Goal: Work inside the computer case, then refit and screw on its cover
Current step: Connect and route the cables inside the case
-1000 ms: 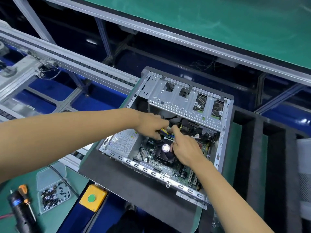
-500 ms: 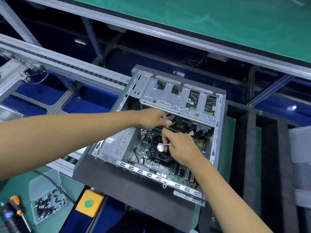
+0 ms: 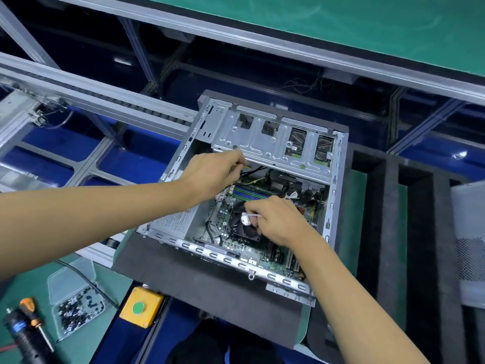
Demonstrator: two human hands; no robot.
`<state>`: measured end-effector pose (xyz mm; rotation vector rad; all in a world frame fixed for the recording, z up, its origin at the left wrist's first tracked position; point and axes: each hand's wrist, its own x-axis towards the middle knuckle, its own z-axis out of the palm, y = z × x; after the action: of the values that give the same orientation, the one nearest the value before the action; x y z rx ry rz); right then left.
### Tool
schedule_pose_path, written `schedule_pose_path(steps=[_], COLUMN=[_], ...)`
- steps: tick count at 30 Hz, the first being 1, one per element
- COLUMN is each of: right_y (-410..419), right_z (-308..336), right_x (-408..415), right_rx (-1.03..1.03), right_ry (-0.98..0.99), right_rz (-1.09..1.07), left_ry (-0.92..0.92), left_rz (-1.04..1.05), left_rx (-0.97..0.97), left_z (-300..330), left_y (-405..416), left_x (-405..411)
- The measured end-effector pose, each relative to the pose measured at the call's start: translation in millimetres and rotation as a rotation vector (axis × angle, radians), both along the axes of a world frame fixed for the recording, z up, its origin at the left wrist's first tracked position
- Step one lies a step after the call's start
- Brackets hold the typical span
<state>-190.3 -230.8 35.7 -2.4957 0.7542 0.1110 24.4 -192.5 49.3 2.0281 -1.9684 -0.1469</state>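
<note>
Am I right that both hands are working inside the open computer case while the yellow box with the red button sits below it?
Not quite: the head view shows the button on the yellow box is green, not red. The rest holds: left hand and right hand are inside the open computer case.

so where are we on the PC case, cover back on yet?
No. The computer case lies open, boards exposed. In hand: left hand grips cables by the drive cage, right hand pinches a white cable tie over the fan. Left: refit what looks like the cover, far right, and screw it on; screws and screwdriver lie untouched.
</note>
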Motion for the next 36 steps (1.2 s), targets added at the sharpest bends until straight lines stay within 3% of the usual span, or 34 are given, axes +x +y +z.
schedule_pose_path(steps=[8, 11, 13, 15, 18, 22, 27, 30, 36], right_y=[2, 2, 2, 3, 2, 2, 4, 6, 4], right_z=[7, 8, 9, 11, 11, 10, 14, 15, 15], right_x=[2, 0, -1, -1, -1, -3, -3, -3, -2], right_rx=[0.008, 0.035, 0.059, 0.075, 0.087, 0.073, 0.069, 0.077, 0.077], right_ry=[0.052, 0.070, 0.081, 0.080, 0.074, 0.066, 0.074, 0.083, 0.080], right_rz=[0.064, 0.067, 0.061, 0.054, 0.043, 0.037, 0.066, 0.072, 0.053], left_ry=[-0.121, -0.070, -0.228, -0.445, -0.581, -0.386, -0.376, -0.305, -0.351], left_rz=[-0.326, -0.404, -0.534, -0.693, -0.800, -0.530, -0.320, -0.156, -0.202], left_rx=[0.197, 0.327, 0.338, 0.226, 0.227, 0.403, 0.234, 0.265, 0.258], left_z=[8, 14, 21, 22, 10, -3, -30, -33, -37], left_y=[-9, -18, -26, -33, -41, -54, -53, -57, -59], left_x=[-16, -25, -28, -35, -54, -62, -67, -63, -63])
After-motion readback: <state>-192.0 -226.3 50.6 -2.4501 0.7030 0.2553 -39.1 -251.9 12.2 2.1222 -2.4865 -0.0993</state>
